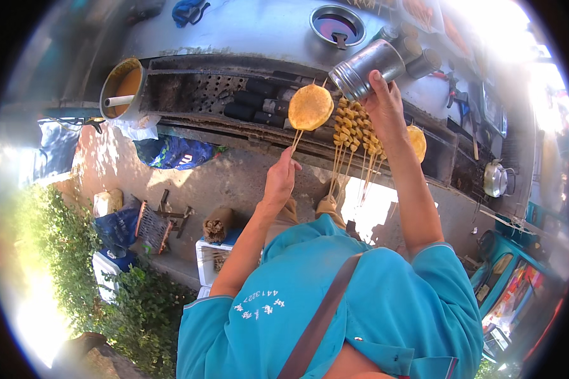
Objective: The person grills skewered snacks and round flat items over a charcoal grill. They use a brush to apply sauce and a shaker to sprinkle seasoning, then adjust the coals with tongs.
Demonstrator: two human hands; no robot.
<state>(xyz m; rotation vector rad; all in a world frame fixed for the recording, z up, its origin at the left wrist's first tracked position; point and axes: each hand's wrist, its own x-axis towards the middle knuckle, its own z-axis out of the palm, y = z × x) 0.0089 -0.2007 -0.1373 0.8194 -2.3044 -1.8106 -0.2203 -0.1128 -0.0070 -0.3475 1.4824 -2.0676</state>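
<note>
My left hand grips two thin wooden skewers that carry a flat round golden piece of food, perhaps bread, above the charcoal grill. Specks of reddish seasoning seem to dot its top. In my right hand is a metal shaker can, tilted with its lower left end towards the skewered round. Beneath that hand, several skewers of small browned chunks rest side by side across the grill, their sticks poking out towards me. Another golden round lies to the right, partly behind my right forearm.
Dark charcoal pieces lie in the grill trough. A pot of orange-brown sauce stands at its left end. Behind are a steel bowl of dark liquid and several more shaker cans. A small metal kettle sits far right.
</note>
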